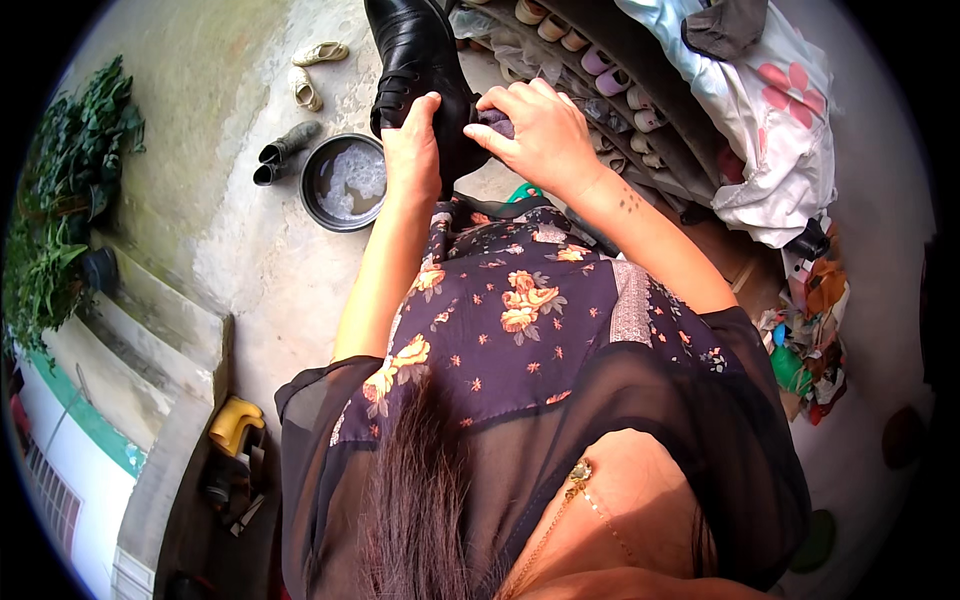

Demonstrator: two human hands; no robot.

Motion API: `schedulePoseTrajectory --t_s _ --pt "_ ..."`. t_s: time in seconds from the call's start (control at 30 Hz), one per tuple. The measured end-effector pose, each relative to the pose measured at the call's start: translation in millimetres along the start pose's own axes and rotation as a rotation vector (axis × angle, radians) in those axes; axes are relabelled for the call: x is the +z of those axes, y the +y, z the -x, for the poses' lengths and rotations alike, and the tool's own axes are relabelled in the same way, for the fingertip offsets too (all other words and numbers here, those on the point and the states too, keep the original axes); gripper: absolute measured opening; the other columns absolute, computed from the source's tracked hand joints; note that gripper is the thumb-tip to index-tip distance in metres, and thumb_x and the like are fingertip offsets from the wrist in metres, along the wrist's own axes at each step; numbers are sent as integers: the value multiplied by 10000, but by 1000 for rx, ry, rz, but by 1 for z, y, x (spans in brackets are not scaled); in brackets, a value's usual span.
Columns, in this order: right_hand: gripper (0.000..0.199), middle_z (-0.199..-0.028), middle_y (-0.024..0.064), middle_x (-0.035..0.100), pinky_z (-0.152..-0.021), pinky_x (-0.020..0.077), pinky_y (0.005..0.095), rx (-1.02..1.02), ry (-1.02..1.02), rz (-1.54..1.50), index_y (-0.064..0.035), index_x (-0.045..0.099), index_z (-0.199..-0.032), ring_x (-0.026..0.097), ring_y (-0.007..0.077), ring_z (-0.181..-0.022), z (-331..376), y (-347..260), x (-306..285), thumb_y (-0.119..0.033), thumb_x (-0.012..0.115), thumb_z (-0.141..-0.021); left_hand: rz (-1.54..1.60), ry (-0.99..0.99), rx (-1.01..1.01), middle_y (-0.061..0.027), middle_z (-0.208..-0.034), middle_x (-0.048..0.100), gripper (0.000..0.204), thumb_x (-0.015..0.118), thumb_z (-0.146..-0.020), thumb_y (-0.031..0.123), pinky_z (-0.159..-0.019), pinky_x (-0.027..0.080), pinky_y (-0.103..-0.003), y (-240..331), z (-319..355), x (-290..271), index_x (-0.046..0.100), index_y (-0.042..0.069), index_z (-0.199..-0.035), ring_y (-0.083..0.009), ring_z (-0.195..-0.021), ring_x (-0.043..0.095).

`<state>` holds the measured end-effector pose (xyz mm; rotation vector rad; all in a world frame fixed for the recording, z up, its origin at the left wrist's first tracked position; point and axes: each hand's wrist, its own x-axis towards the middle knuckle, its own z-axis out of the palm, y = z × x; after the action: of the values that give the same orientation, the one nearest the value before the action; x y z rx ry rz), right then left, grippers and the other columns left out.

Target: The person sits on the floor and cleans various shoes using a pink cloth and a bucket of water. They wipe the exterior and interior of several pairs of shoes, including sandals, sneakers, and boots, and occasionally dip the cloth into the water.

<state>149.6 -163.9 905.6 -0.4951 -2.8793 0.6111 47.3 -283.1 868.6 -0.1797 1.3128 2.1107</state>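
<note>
A black lace-up leather shoe (418,65) is held up in front of me, its toe pointing away toward the top edge. My left hand (412,150) grips it at the ankle opening, thumb lying along the side near the laces. On the other side, my right hand (538,130) pinches a dark, crumpled cloth (497,122) against the heel part of the shoe. Most of the cloth is hidden under my right fingers. Below the shoe, to the left, a black basin (310,195) with sudsy water stands on the ground.
Grey ankle boots (288,150) and pale shoes (312,75) lie left of the basin. At upper right stands a shoe rack (640,75) with several pairs, white cloth (780,170) hanging beside it. Scraps (815,345) pile at right; yellow boots (236,425) sit by the concrete steps.
</note>
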Motion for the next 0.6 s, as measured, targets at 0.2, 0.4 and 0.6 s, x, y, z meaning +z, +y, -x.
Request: schedulePoseTrajectory --t_s 0.2,0.4,0.6 --pt "287 -984 112 685 -852 499 434 159 -128 -243 -107 659 -994 629 323 -976 -22 18 7 -344 682 -835 -10 1 -91 -61 -912 656 244 630 -840 93 -689 552 -301 0 -1 -8 637 10 -1069 -159 -755 640" --pt "266 -931 110 707 -827 511 347 161 -34 -319 -57 642 -1006 685 242 -903 -64 17 -7 -272 686 -855 7 -98 -150 -72 -962 673 294 645 -842 102 -726 576 -311 -1 2 -11 626 18 -1124 -184 -804 671" --pt "237 -912 136 716 -813 523 402 268 -218 -368 -78 686 -945 685 315 -903 -45 12 -10 -271 689 -807 -45 -90 -78 -42 -907 656 234 633 -838 83 -707 547 -286 15 -5 -5 641 2 -1057 -140 -751 630"
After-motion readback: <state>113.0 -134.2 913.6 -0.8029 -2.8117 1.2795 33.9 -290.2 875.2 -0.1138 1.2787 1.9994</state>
